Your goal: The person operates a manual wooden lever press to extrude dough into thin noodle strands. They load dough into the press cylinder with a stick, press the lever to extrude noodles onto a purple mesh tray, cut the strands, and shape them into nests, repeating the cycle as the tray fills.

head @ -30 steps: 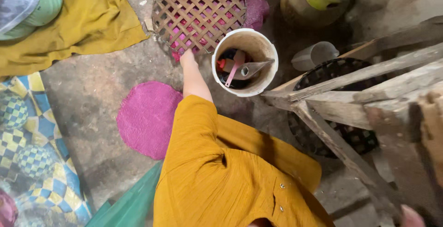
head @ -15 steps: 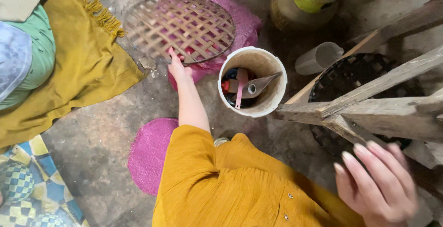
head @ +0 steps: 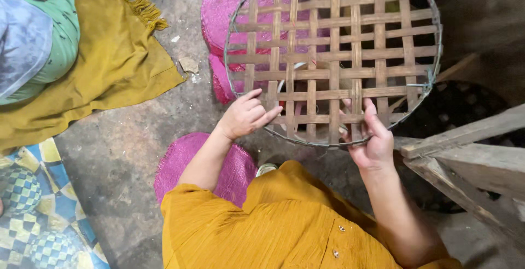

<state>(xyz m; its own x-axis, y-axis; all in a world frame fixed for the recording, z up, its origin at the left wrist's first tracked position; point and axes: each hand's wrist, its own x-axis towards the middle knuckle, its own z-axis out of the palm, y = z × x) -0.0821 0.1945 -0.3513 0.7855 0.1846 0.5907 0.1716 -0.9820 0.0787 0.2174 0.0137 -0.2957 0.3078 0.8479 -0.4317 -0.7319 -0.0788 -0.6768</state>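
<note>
Both hands grip a round woven bamboo sieve [head: 333, 55] by its near rim, held up over the floor: left hand [head: 246, 117] clasps the lower-left edge, right hand [head: 372, 137] the lower-right, fingers through the slats. Pink mat [head: 219, 17] beyond left hand, another [head: 186, 159] under left forearm. Wooden frame [head: 470, 154] right of right hand.

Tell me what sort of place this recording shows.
Probably a home craft workspace at floor level. Both hands, left hand and right hand, hold a round woven bamboo tray over a bare concrete floor, with pink woven mats, cloths and rough wooden beams around.
</note>
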